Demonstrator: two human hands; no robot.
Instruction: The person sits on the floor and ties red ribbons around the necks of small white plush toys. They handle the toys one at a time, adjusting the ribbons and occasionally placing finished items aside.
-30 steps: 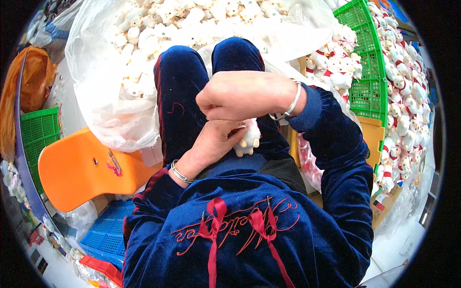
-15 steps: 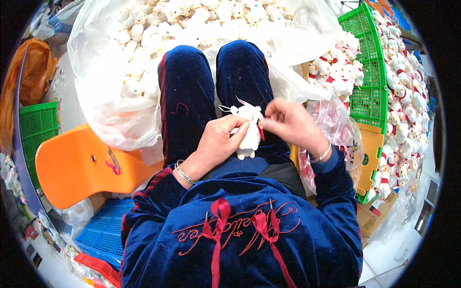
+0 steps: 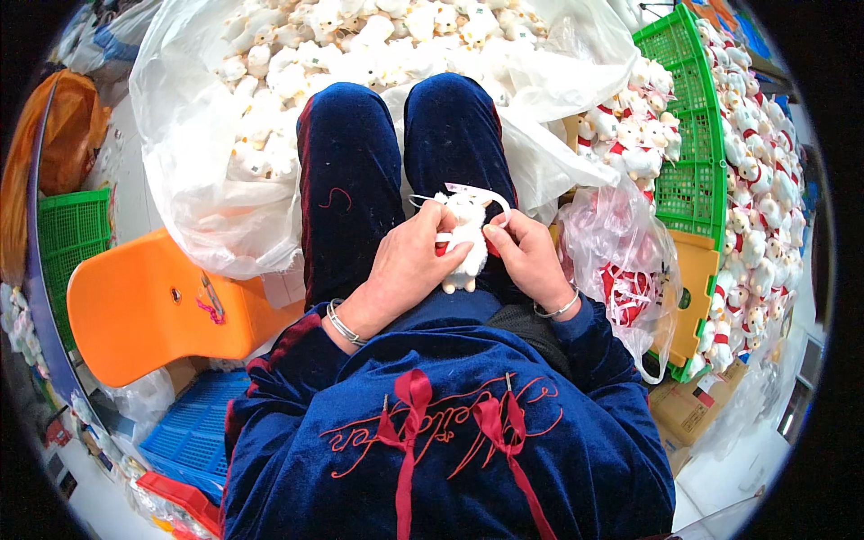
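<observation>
Left hand [image 3: 396, 267] grips white plush animal [image 3: 468, 216] over lap; right hand [image 3: 533, 263] pinches white ribbon [image 3: 486, 193] beside it. Clear plastic bag [image 3: 621, 229] near right wrist.

Location type: a workshop for small plush toys. Indicators: far, a large translucent sack [image 3: 211, 229] filled with near-identical white toys [image 3: 382, 38]; right, similar toys with red trim [image 3: 754, 238] massed beside a green crate [image 3: 691, 130]; near left, a blue crate [image 3: 191, 425]; centre, one plush toy [image 3: 466, 261] held in the left hand [image 3: 403, 265].
</observation>
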